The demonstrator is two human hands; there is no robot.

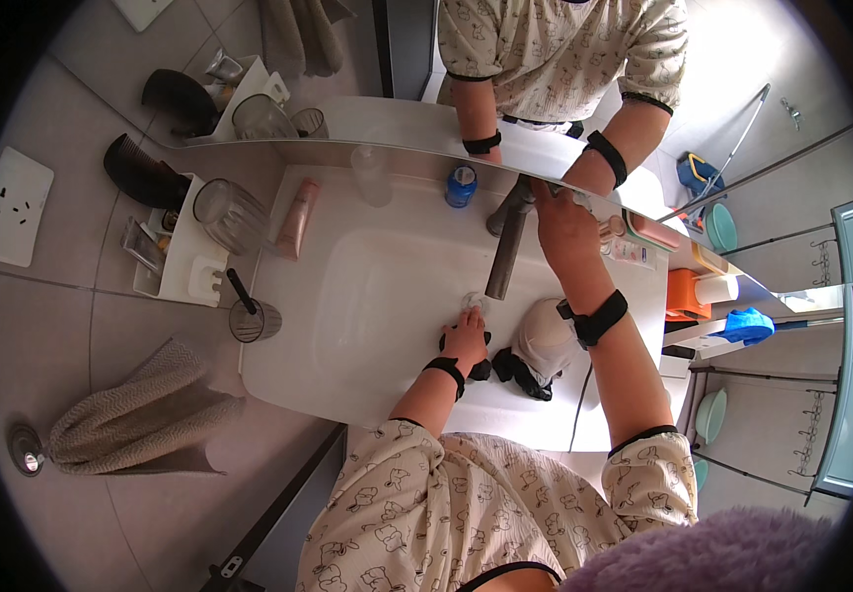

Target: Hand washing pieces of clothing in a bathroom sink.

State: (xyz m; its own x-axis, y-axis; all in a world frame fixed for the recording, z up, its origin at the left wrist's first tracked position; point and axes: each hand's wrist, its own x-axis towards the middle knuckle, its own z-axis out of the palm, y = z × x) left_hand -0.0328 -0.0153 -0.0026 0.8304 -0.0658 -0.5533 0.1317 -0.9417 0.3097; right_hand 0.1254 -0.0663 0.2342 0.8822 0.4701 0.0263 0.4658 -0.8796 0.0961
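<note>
In the white washbasin (367, 296), my left hand (465, 337) is down on a bunched black cloth (479, 370), which shows on both sides of the palm. Its fingertips reach the round drain (473, 301), partly hiding it. My right hand (570, 233) is stretched forward beside the grey metal faucet (506, 255), close to the mirror. Its fingers are near the faucet's top, and their grip cannot be made out. Below the right forearm rests a rounded beige fabric bundle (547, 337) with black cloth (526, 374) at its lower side.
Along the back stand a blue-capped bottle (461, 186) and a clear cup (371, 177); a pink tube (297, 220) lies left. A ribbed glass (254, 320) is at the left rim, below a white wall rack (182, 244). A towel (138, 414) hangs left. The mirror (397, 118) bounds the back.
</note>
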